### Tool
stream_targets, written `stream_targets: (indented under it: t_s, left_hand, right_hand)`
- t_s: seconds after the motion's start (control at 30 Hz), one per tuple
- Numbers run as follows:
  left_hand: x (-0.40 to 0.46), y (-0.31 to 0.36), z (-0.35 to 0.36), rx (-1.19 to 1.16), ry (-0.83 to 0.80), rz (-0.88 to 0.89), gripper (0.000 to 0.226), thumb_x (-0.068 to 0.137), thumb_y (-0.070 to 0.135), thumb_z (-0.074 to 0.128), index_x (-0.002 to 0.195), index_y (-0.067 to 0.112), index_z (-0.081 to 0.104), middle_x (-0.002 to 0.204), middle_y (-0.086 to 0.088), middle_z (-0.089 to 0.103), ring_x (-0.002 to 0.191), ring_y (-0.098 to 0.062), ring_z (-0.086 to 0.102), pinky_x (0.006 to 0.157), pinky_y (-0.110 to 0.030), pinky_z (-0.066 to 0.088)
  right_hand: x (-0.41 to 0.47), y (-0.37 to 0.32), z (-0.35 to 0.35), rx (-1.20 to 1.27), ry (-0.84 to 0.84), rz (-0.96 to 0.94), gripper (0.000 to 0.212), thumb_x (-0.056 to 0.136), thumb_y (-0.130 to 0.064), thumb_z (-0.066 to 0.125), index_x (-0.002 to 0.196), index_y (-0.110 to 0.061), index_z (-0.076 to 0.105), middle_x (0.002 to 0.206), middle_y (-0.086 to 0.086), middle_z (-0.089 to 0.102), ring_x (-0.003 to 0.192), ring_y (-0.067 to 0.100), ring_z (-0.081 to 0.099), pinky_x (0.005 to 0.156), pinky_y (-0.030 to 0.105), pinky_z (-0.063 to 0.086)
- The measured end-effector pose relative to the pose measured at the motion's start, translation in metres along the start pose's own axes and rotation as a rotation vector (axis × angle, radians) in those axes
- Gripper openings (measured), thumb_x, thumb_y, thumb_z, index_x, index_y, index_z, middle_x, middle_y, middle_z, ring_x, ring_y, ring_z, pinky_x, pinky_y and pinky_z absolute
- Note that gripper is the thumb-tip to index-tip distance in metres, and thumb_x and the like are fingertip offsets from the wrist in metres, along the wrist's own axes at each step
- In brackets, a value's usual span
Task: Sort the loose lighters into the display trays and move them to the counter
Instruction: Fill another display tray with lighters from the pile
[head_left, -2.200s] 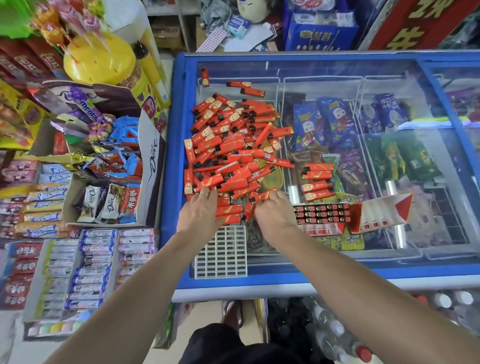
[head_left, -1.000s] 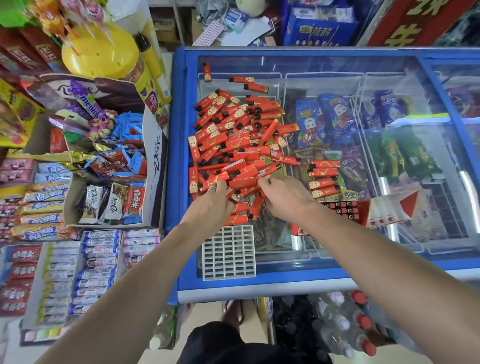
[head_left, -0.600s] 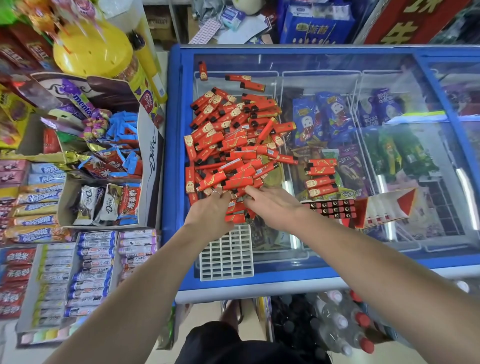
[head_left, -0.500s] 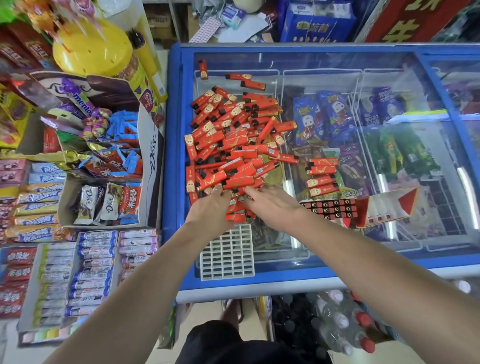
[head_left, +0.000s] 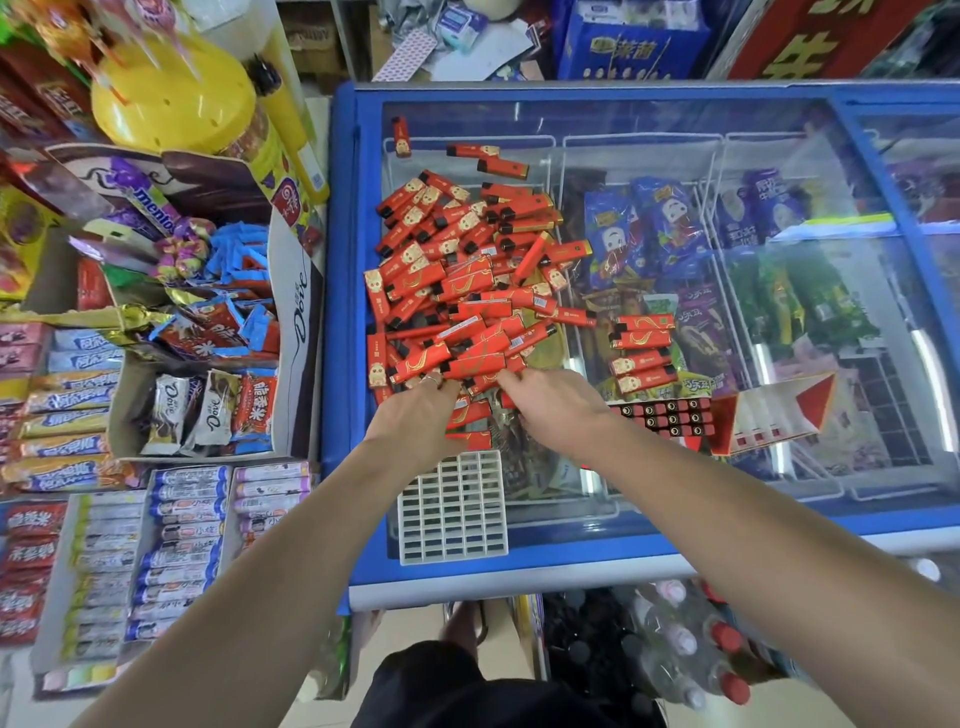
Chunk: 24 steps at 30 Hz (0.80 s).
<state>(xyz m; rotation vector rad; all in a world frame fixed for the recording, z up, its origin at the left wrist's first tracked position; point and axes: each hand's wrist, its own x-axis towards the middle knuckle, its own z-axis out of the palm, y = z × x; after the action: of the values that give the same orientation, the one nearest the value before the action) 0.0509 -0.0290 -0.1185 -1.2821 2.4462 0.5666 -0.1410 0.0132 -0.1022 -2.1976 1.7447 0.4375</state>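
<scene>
A heap of loose red lighters lies on the glass lid of a blue chest freezer. My left hand and my right hand rest palm down at the near edge of the heap, fingertips on the lighters; whether either one grips a lighter is hidden. An empty white grid tray lies just below my hands. To the right stands a red display tray partly filled with upright lighters, its lid folded open. A few lighters lie in a row above it.
Left of the freezer stand open boxes of Dove chocolate and sweets and rows of candy rolls. A yellow lollipop stand is at the back left. Bottles stand on the floor under the freezer's front edge.
Both hands slid away from me into the near edge of the heap and pushed lighters together, then stayed there. The camera view shifted slightly.
</scene>
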Motion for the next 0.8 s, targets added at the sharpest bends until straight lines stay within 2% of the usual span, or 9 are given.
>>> stream_targets:
  t_s: [0.1, 0.2, 0.3, 0.43, 0.57, 0.63, 0.7, 0.77, 0.8]
  left_hand:
    - [0.001, 0.001, 0.001, 0.058, 0.007, 0.026, 0.069, 0.087, 0.055, 0.074, 0.135, 0.012, 0.048, 0.128, -0.007, 0.057, 0.108, -0.029, 0.065, 0.076, -0.039, 0.052]
    - [0.002, 0.003, 0.001, 0.127, 0.021, 0.041, 0.066, 0.088, 0.055, 0.072, 0.133, 0.012, 0.050, 0.126, -0.006, 0.059, 0.108, -0.029, 0.066, 0.077, -0.038, 0.052]
    - [0.001, 0.008, -0.001, 0.205, 0.049, 0.061, 0.052, 0.091, 0.045, 0.068, 0.128, 0.012, 0.053, 0.120, -0.005, 0.061, 0.101, -0.026, 0.067, 0.077, -0.036, 0.056]
    - [-0.002, 0.014, 0.000, 0.330, 0.092, 0.113, 0.042, 0.090, 0.032, 0.065, 0.124, 0.011, 0.054, 0.114, -0.005, 0.062, 0.092, -0.024, 0.067, 0.072, -0.033, 0.052]
    - [-0.001, 0.014, 0.005, 0.314, 0.110, 0.121, 0.040, 0.090, 0.023, 0.065, 0.128, 0.013, 0.056, 0.114, -0.004, 0.066, 0.098, -0.025, 0.067, 0.085, -0.035, 0.054]
    - [-0.001, 0.013, 0.006, 0.292, 0.114, 0.118, 0.041, 0.090, 0.022, 0.064, 0.130, 0.013, 0.058, 0.115, -0.004, 0.067, 0.103, -0.025, 0.066, 0.090, -0.036, 0.054]
    - [-0.002, 0.011, 0.006, 0.277, 0.127, 0.124, 0.040, 0.091, 0.024, 0.062, 0.129, 0.012, 0.059, 0.117, -0.004, 0.066, 0.108, -0.025, 0.063, 0.094, -0.037, 0.053]
    - [-0.004, 0.010, 0.006, 0.254, 0.144, 0.124, 0.039, 0.094, 0.027, 0.058, 0.130, 0.012, 0.057, 0.114, -0.005, 0.067, 0.109, -0.025, 0.062, 0.093, -0.036, 0.052]
    - [-0.005, 0.010, 0.005, 0.239, 0.154, 0.116, 0.040, 0.096, 0.029, 0.056, 0.132, 0.011, 0.055, 0.111, -0.006, 0.067, 0.106, -0.025, 0.062, 0.090, -0.036, 0.052]
  right_hand:
    - [-0.001, 0.006, -0.004, 0.148, 0.024, 0.078, 0.026, 0.092, -0.014, 0.066, 0.114, -0.013, 0.052, 0.085, 0.001, 0.057, 0.076, 0.024, 0.065, 0.068, 0.040, 0.059]
    - [-0.003, 0.009, -0.013, 0.411, 0.093, 0.183, 0.015, 0.088, -0.026, 0.069, 0.092, -0.017, 0.058, 0.079, -0.003, 0.061, 0.070, 0.020, 0.062, 0.066, 0.035, 0.055]
    - [-0.005, 0.011, -0.021, 0.684, 0.140, 0.321, 0.016, 0.084, -0.027, 0.070, 0.076, -0.020, 0.058, 0.063, -0.008, 0.058, 0.055, 0.010, 0.053, 0.055, 0.026, 0.042]
    - [-0.005, 0.015, -0.025, 0.903, 0.118, 0.487, 0.030, 0.086, -0.027, 0.066, 0.070, -0.016, 0.043, 0.062, -0.003, 0.048, 0.054, 0.015, 0.044, 0.055, 0.029, 0.037]
    - [-0.007, 0.018, -0.028, 0.976, 0.106, 0.541, 0.024, 0.086, -0.025, 0.064, 0.072, -0.015, 0.047, 0.067, 0.000, 0.063, 0.063, 0.019, 0.064, 0.059, 0.032, 0.047]
    - [-0.008, 0.016, -0.031, 0.954, 0.150, 0.499, 0.018, 0.085, -0.021, 0.065, 0.074, -0.017, 0.051, 0.069, -0.001, 0.065, 0.068, 0.018, 0.066, 0.062, 0.033, 0.049]
    - [-0.007, 0.014, -0.031, 0.894, 0.195, 0.427, 0.009, 0.085, -0.017, 0.067, 0.093, -0.017, 0.064, 0.073, -0.005, 0.064, 0.065, 0.016, 0.062, 0.066, 0.035, 0.053]
    - [-0.003, 0.011, -0.030, 0.796, 0.223, 0.337, 0.032, 0.086, -0.014, 0.067, 0.118, -0.015, 0.066, 0.087, -0.006, 0.067, 0.069, 0.013, 0.061, 0.072, 0.038, 0.056]
    - [0.000, 0.010, -0.029, 0.716, 0.228, 0.280, 0.035, 0.087, -0.014, 0.068, 0.121, -0.017, 0.066, 0.098, -0.005, 0.067, 0.077, 0.012, 0.061, 0.075, 0.038, 0.055]
